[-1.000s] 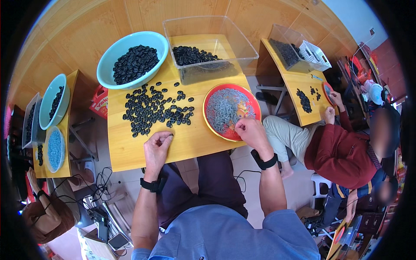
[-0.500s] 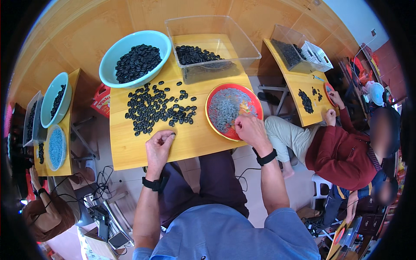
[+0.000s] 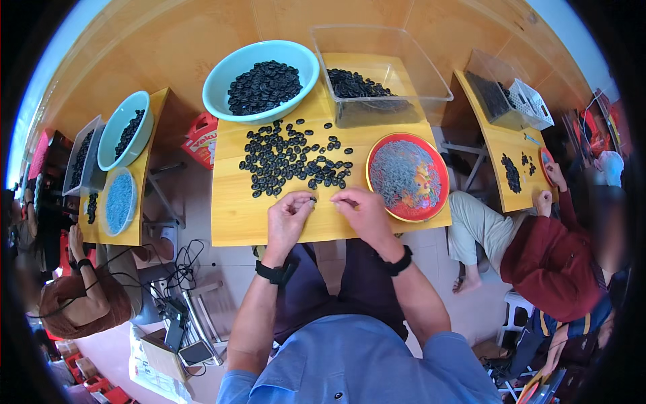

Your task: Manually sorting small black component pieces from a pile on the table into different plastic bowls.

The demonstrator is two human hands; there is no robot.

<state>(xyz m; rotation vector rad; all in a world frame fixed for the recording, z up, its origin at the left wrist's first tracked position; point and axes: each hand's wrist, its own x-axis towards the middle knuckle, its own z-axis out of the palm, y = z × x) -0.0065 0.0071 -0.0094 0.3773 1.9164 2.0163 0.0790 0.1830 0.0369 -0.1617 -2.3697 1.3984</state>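
A small dark piece (image 3: 313,198) is pinched by the left hand (image 3: 288,217) fingers; the right hand (image 3: 363,212) fingers are pressed together beside it on the tabletop (image 3: 235,215)

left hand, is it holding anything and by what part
The left hand pinches one small black piece at its fingertips; which part is gripped cannot be told.

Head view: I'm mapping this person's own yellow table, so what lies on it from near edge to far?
Left hand and right hand → loose pile of black pieces → light blue bowl and clear plastic bin, both holding black pieces.
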